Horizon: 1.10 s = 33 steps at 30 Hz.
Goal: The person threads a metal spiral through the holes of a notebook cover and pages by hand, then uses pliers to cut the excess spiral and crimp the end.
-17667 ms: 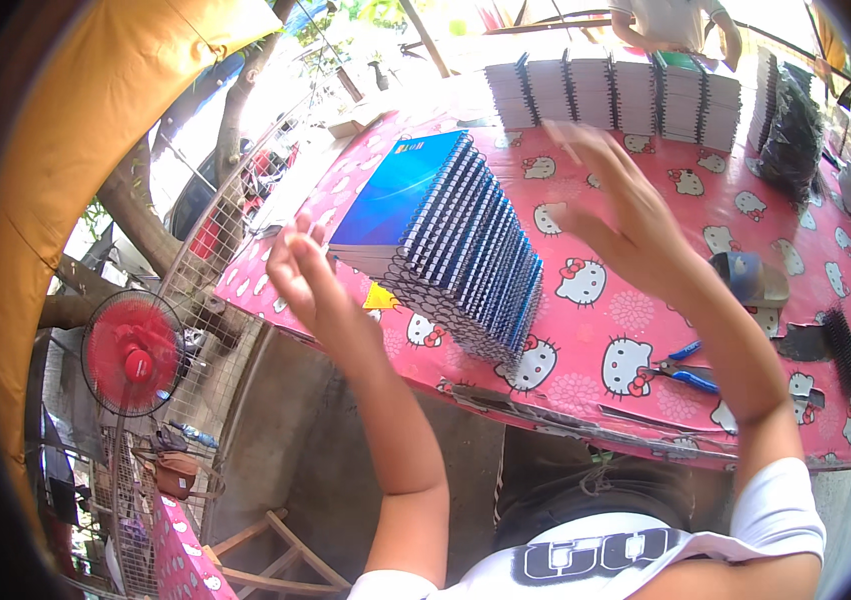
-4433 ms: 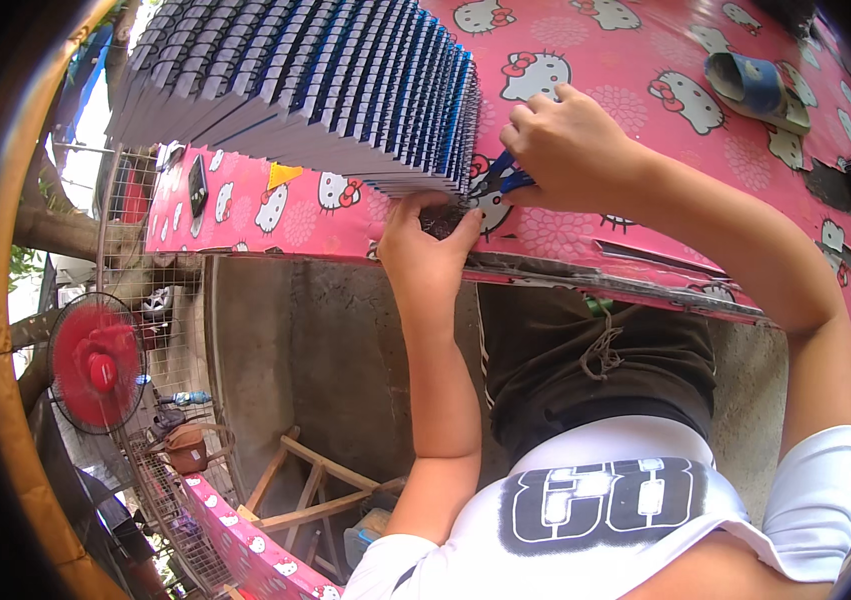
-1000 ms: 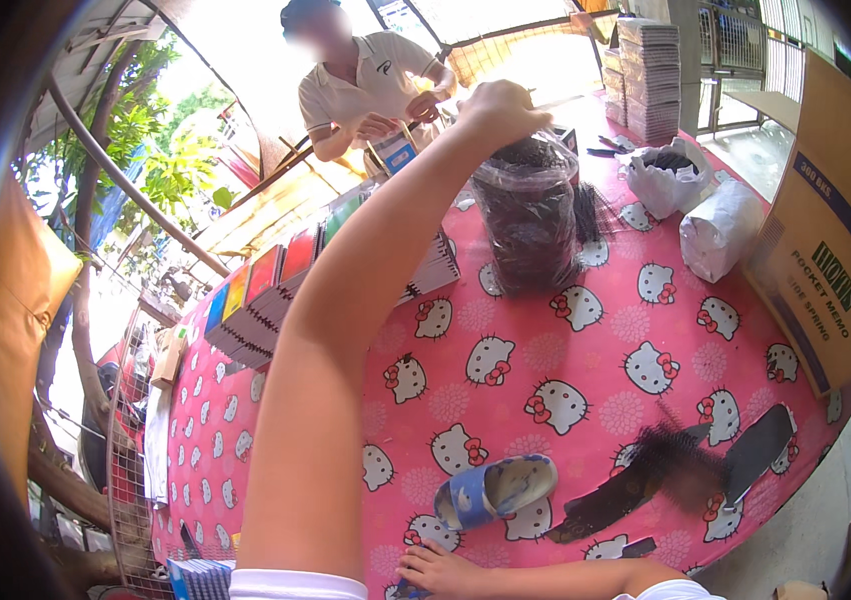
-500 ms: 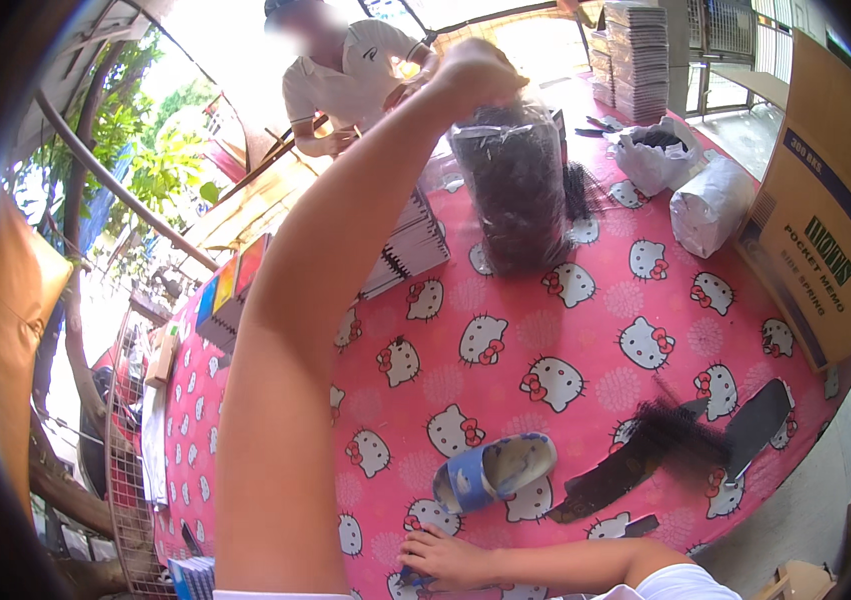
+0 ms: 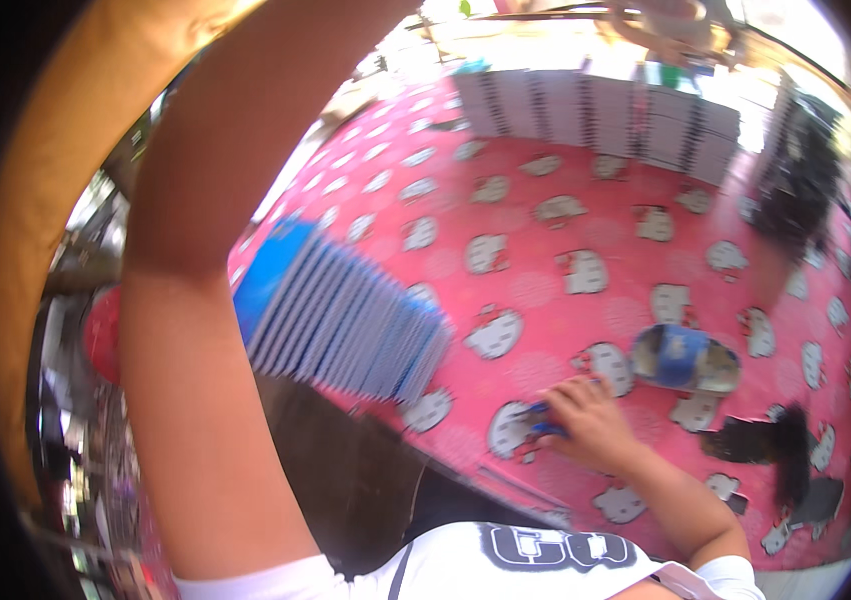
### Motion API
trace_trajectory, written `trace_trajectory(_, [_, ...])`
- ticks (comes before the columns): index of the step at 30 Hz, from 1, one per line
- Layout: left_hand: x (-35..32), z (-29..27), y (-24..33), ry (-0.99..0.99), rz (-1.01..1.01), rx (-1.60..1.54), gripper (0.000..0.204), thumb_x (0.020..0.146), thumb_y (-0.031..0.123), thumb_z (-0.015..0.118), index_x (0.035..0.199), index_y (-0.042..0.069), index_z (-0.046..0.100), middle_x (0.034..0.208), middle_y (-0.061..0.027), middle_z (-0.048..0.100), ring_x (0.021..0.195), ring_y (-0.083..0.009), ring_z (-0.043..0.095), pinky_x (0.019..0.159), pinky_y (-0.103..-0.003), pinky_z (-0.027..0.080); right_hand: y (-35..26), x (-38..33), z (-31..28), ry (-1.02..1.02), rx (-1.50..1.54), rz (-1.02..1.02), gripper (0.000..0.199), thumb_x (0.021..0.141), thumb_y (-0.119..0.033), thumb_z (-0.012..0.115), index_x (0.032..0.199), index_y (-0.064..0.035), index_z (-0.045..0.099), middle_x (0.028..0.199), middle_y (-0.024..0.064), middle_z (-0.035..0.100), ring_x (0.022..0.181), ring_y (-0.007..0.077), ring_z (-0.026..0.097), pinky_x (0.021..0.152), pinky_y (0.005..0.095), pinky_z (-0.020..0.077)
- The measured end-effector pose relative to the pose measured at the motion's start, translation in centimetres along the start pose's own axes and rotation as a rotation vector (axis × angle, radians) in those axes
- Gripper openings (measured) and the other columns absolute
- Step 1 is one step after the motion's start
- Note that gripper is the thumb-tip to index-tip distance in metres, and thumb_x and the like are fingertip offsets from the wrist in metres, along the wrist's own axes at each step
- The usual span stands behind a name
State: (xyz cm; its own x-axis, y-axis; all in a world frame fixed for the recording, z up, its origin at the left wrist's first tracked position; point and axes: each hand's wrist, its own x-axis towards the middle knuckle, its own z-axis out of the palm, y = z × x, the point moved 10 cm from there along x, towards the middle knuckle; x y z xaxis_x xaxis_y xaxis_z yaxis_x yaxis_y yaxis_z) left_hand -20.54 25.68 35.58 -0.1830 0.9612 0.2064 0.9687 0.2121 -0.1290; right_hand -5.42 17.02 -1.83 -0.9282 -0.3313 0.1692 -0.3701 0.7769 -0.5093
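Note:
My left arm rises across the left side of the head view and leaves it at the top, so my left hand is out of sight. Low in the middle, my right hand (image 5: 585, 415) rests on the pink patterned tablecloth (image 5: 545, 290) with its fingers curled over a small blue object (image 5: 543, 418). Most of that object is hidden under the fingers, and its kind is not clear. To the right of this hand lies a blue slipper (image 5: 680, 358). Left of it, a leaning row of spiral notebooks (image 5: 345, 315) with blue covers sits at the table's near edge.
Several stacks of spiral notebooks (image 5: 605, 115) line the far side, where another person (image 5: 670, 35) is partly visible. A plastic-wrapped black bundle (image 5: 795, 170) stands at the far right. Black strips and dark coils (image 5: 790, 450) lie right of the slipper.
The view has swung left, bringing the blue notebooks in. My left hand, earlier at the top of the black bundle, has gone out of view. My right hand stays on the table near the slipper.

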Motion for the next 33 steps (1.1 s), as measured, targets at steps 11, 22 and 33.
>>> trace_trajectory(11, [-31.6, 1.2, -1.1, 0.152, 0.025, -0.300, 0.025, 0.085, 0.029, 0.071, 0.087, 0.005, 0.075, 0.107, -0.0092, 0.071, 0.117, -0.0284, 0.059, 0.101, -0.045, 0.041, -13.3, 5.5, -7.1, 0.361, 0.294, -0.265, 0.038, 0.078, -0.014, 0.072, 0.111, -0.0020, 0.056, 0.098, 0.0152, 0.059, 0.087, 0.0330, 0.059, 0.075, 0.0402, 0.0489])
trace_trajectory(22, [-34.5, 0.4, -1.4, 0.466, -0.033, -0.427, 0.015, 0.070, 0.009, 0.082, 0.064, 0.002, 0.070, 0.071, -0.0086, 0.070, 0.085, -0.0230, 0.070, 0.074, -0.033, 0.055, -23.4, 11.0, -11.3, 0.653, 0.081, -0.438, 0.047, 0.079, -0.028, 0.075, 0.117, -0.0044, 0.059, 0.110, 0.0141, 0.060, 0.101, 0.0334, 0.057, 0.091, 0.0467, 0.0423])
trace_trajectory(33, [-33.7, 2.0, 0.0, 0.310, 0.076, -0.348, 0.020, 0.078, 0.020, 0.078, 0.066, 0.005, 0.072, 0.070, -0.0043, 0.069, 0.090, -0.0227, 0.069, 0.091, -0.040, 0.048, -19.2, 14.8, -4.1, -0.217, 1.245, 0.088, 0.033, 0.090, -0.029, 0.068, 0.106, -0.0009, 0.065, 0.084, 0.0049, 0.069, 0.071, 0.0093, 0.061, 0.063, 0.0259, 0.0490])
